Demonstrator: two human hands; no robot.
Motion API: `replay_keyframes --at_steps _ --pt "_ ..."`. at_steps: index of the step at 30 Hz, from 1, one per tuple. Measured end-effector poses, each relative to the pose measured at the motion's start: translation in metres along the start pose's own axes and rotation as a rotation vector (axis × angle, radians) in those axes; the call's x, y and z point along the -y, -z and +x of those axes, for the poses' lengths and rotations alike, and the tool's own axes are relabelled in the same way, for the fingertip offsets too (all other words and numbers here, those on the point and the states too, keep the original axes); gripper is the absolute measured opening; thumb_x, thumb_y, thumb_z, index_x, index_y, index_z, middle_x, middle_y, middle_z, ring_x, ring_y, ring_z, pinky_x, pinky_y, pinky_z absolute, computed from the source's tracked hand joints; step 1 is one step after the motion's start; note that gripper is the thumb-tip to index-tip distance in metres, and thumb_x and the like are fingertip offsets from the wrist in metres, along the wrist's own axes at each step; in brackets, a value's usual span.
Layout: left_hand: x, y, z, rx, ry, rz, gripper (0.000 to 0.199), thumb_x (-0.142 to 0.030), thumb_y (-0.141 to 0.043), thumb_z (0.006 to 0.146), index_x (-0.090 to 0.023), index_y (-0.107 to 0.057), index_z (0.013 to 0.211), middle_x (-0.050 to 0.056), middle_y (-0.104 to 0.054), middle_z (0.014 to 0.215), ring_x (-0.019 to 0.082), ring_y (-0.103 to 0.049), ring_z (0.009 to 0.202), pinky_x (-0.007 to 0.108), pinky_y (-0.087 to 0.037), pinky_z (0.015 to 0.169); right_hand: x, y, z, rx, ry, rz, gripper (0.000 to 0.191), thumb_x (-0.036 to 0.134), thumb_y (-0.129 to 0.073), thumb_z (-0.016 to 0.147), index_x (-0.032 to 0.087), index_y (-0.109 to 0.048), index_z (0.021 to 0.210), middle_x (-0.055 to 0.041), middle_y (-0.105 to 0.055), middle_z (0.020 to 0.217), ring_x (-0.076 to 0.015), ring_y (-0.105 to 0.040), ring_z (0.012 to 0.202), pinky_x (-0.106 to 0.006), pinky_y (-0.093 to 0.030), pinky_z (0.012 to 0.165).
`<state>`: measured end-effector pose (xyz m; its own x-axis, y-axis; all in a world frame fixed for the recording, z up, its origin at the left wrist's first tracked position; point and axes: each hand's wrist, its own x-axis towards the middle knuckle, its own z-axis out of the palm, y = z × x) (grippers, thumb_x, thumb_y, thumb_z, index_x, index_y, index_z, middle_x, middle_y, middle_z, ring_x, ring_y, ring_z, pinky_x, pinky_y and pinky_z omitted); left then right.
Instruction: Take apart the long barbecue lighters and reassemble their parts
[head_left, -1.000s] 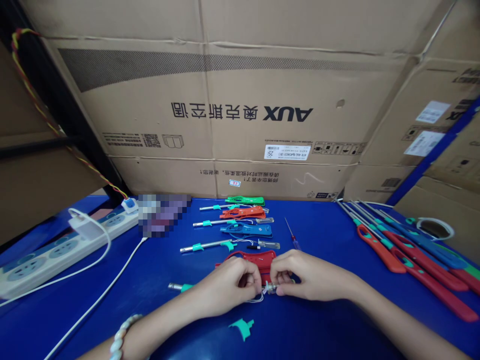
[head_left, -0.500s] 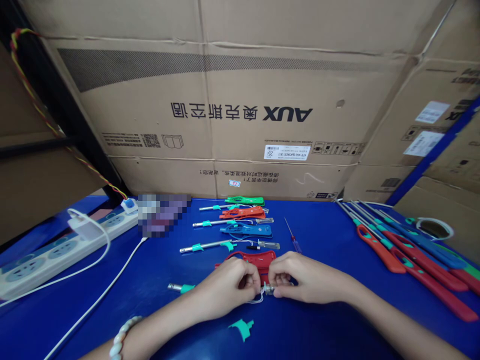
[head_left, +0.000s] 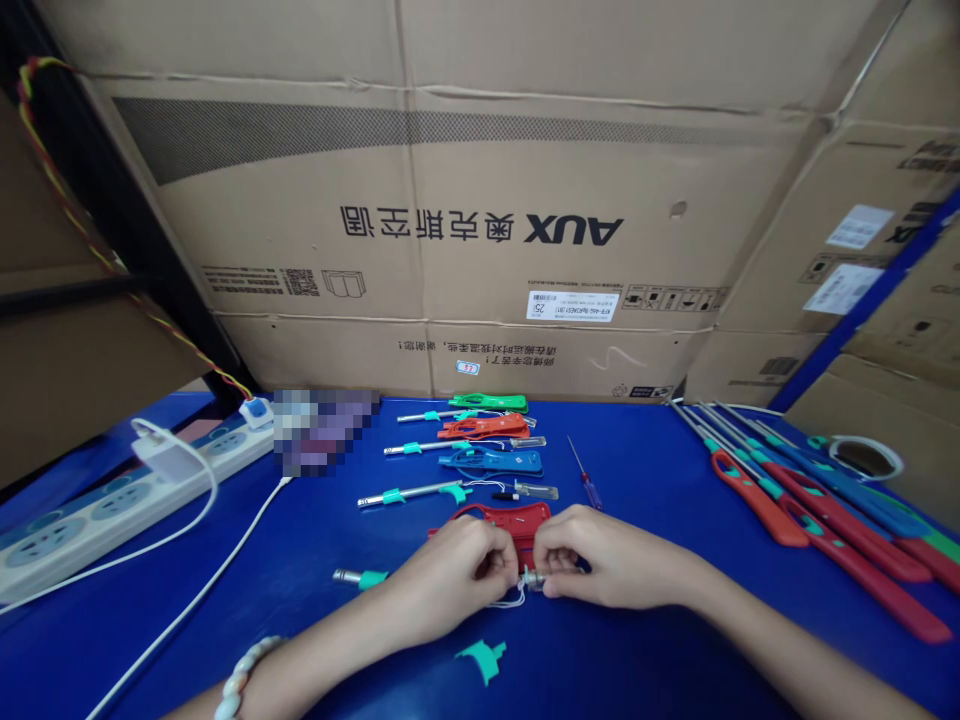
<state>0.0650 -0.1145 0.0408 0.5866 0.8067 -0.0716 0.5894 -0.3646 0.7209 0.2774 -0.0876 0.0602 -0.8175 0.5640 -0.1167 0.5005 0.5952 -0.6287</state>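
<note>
My left hand (head_left: 469, 565) is closed in a pinch beside a thin white wire (head_left: 514, 601); what its fingertips grip is hidden. My right hand (head_left: 592, 560) is closed around a small clear lighter tank (head_left: 535, 581), whose end shows between the two hands. Just behind my fingers lies an open red lighter shell (head_left: 521, 518), partly covered by the hands. A metal lighter tube (head_left: 346, 576) with a teal piece on it pokes out left of my left forearm. Nearer to me, a loose teal trigger piece (head_left: 486, 660) rests on the blue table (head_left: 637, 665).
Behind are opened blue (head_left: 502, 461), orange (head_left: 491, 427) and green lighter shells (head_left: 495, 402) with their tubes. A screwdriver (head_left: 589, 485) lies right of them. Several assembled lighters (head_left: 847, 570) lie at right. A power strip (head_left: 112, 505) with cables is at left; cardboard (head_left: 480, 160) walls the back.
Both hands stay almost in the same place, still pinched together at the clear tank and wire. The whole view has shifted very slightly; nothing else has visibly moved.
</note>
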Motion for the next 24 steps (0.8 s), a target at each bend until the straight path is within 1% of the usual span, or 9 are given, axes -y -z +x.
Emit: replay_keyframes --at_steps 5,11,14,17,20,24 --pt "-0.0007 0.0001 0.0002 -0.017 -0.008 0.015 0.017 -0.01 -0.049 0.076 -0.015 -0.065 0.075 -0.002 -0.063 0.066 0.01 -0.051 0.057 0.017 -0.034 0.056 -0.001 -0.0007 0.0009 -0.007 0.002 -0.009 0.006 0.017 -0.063 0.08 0.016 -0.06 0.075 0.0037 -0.053 0.066 -0.01 -0.049 0.062 -0.02 -0.036 0.06" --pt "-0.002 -0.0008 0.0007 -0.041 -0.012 0.043 0.016 -0.008 -0.049 0.076 -0.015 -0.064 0.073 -0.003 -0.06 0.063 0.01 -0.051 0.056 0.018 -0.033 0.055 -0.0021 -0.0034 0.0025 -0.023 -0.008 -0.008 0.007 0.017 -0.063 0.081 0.016 -0.059 0.075 0.0041 -0.051 0.065 -0.0093 -0.047 0.06 -0.019 -0.035 0.057" --pt "0.0001 -0.0026 0.0011 -0.054 -0.012 0.058 0.015 -0.009 -0.051 0.076 -0.016 -0.064 0.073 -0.002 -0.061 0.064 0.01 -0.052 0.057 0.018 -0.033 0.055 -0.0021 -0.0042 0.003 -0.02 -0.02 -0.005 0.007 0.017 -0.063 0.081 0.016 -0.06 0.075 0.0041 -0.051 0.065 -0.0091 -0.046 0.059 -0.019 -0.034 0.056" --pt "0.0026 -0.0037 0.001 -0.05 0.004 0.059 0.014 -0.015 -0.052 0.08 -0.016 -0.066 0.076 -0.001 -0.063 0.066 0.011 -0.054 0.058 0.019 -0.034 0.055 -0.0014 -0.0024 0.0026 -0.01 -0.023 -0.004 0.007 0.018 -0.063 0.081 0.016 -0.06 0.075 0.0041 -0.051 0.064 -0.0092 -0.046 0.059 -0.019 -0.034 0.056" --pt "0.0028 -0.0025 0.0001 -0.022 0.025 0.052 0.017 -0.022 -0.052 0.084 -0.016 -0.067 0.077 0.0 -0.064 0.066 0.012 -0.053 0.057 0.02 -0.034 0.054 -0.0003 0.0011 0.0013 0.007 -0.023 -0.006 0.006 0.019 -0.063 0.081 0.016 -0.061 0.076 0.004 -0.051 0.064 -0.0092 -0.046 0.059 -0.019 -0.034 0.056" --pt "0.0 -0.0001 -0.001 -0.015 -0.001 0.058 0.018 -0.018 -0.052 0.082 -0.016 -0.069 0.077 0.001 -0.067 0.071 0.013 -0.056 0.064 0.021 -0.036 0.059 0.0006 0.004 -0.0001 0.014 -0.022 -0.002 0.008 0.019 -0.062 0.082 0.015 -0.062 0.075 0.0035 -0.052 0.064 -0.0097 -0.046 0.06 -0.02 -0.035 0.057"
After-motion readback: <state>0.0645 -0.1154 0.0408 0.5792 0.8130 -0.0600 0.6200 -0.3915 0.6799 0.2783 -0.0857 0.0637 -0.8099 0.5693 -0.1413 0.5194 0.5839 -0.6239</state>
